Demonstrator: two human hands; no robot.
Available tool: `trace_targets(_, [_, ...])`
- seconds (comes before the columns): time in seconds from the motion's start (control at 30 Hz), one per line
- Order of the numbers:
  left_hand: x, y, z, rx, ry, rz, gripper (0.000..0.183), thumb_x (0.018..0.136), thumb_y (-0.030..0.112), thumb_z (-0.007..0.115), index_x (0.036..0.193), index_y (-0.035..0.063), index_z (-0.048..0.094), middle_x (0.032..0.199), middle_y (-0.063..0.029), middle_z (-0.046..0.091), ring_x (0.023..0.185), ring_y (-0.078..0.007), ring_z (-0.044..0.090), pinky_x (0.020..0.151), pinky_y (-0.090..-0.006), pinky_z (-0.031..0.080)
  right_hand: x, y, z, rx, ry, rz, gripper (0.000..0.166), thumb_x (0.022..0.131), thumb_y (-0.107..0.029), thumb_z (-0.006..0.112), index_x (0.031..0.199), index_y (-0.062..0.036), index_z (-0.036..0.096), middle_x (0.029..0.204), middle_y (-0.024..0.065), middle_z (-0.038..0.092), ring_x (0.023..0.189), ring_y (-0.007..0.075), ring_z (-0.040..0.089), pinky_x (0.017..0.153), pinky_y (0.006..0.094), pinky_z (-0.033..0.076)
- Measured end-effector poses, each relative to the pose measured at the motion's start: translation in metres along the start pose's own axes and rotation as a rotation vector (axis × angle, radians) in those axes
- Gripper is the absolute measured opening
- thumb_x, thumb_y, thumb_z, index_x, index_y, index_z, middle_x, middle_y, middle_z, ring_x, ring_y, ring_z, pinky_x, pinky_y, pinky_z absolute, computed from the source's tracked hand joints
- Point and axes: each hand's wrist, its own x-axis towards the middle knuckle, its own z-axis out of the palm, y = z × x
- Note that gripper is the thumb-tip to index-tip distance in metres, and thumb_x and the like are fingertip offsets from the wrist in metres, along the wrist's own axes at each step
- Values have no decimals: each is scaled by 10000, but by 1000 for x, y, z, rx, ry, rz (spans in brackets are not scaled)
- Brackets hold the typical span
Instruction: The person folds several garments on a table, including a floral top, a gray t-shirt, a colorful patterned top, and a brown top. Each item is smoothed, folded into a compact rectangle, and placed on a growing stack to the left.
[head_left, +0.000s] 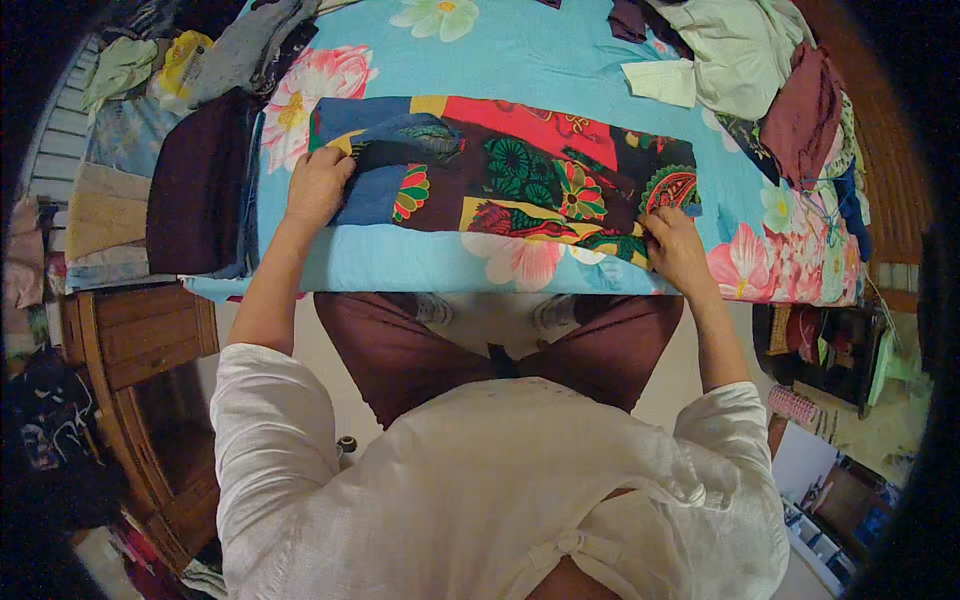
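A patchwork-print cloth (517, 169) in red, black, blue and yellow lies folded in a long strip before me, on a turquoise floral bedsheet (525, 60). My left hand (321, 184) pinches the left end of the cloth, where a blue part is bunched into a raised fold. At the near right corner, my right hand (675, 244) grips the yellow-and-green edge with curled fingers. Small creases run along the near edge by that hand. The thumbs and the undersides of both grips are partly hidden.
A dark folded cloth stack (201, 187) stands left of the bedsheet, with more garments (247, 60) behind. At right lie a pale green garment (739, 60) and a maroon cloth (802, 112). A wooden cabinet (154, 337) stands at the lower left.
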Motion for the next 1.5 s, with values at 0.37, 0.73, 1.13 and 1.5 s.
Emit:
trace_targets(0.37, [35,39,-21,-410,131,-240,531,688,161,671,1177,70,485,1101,-146,551,1018,-340,529,864,-404,431,32,-24,5,2,224,-33,328,731,-218,664,1004,-43,615,1053,148,549,1003,335,507,867,416,414])
trace_targets(0.73, [52,29,-24,-755,-420,-323,252,792,259,633,820,9,622,689,-118,589,632,-194,570,600,-317,444,68,69,32,-34,459,179,192,800,-104,591,983,-48,608,1036,145,603,1021,339,538,890,412,433])
trace_targets(1.13, [85,-5,44,184,-175,-277,405,868,437,481,1133,133,512,1075,-111,571,1060,-280,504,972,-534,294,74,124,20,-202,76,389,298,867,-322,516,760,-45,540,741,196,578,731,371,565,655,474,438])
trace_targets(1.5, [86,57,37,-120,63,-211,600,825,457,539,1329,157,412,1394,-153,346,1311,-338,277,1012,-610,209,94,24,23,-312,302,215,458,818,-359,578,1164,-63,524,1288,161,458,1245,342,369,997,535,281])
